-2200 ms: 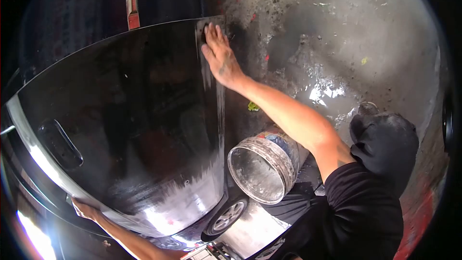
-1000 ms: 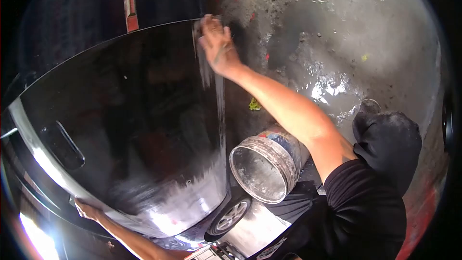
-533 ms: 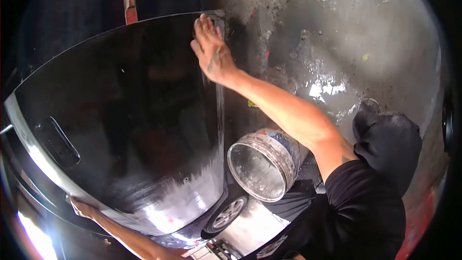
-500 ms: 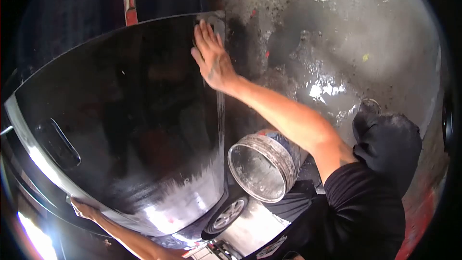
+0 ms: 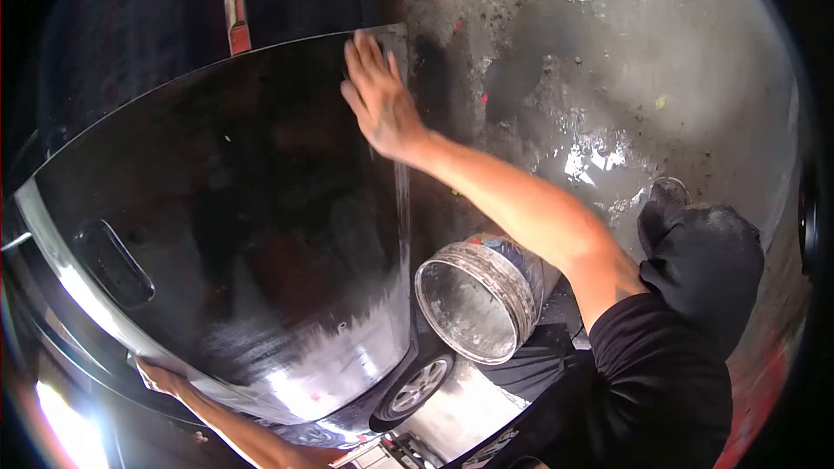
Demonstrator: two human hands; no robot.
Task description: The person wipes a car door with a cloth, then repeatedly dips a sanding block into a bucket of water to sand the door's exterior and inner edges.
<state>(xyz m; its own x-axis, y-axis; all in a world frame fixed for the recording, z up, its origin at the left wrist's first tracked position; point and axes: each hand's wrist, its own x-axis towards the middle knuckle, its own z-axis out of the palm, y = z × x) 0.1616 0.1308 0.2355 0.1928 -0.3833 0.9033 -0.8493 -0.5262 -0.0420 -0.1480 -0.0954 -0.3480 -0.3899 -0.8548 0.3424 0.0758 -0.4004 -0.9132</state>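
Observation:
A large dark car door panel (image 5: pixel 269 174) fills the left half of the view, with a recessed handle (image 5: pixel 117 262) near its left side. Pale, scuffed patches cover its lower end. My right hand (image 5: pixel 382 108) lies flat by the panel's upper right corner, fingers stretched out and slightly blurred. Nothing shows in that hand, though its palm is hidden. At the lower left, my left hand (image 5: pixel 162 379) is closed around the panel's light-coloured edge, its fingertips partly hidden.
A dirt-crusted bucket (image 5: pixel 473 304) lies tipped, mouth facing the panel, below my right forearm. A car wheel (image 5: pixel 423 386) shows near the bottom. The wet grey floor (image 5: pixel 608 61) stretches to the right, beside my dark-clothed leg (image 5: pixel 704 269). Bright light glares at lower left.
My right hand has shifted slightly up and left over the panel, toward its upper edge. The view has moved a little. My left hand keeps its place on the panel's edge.

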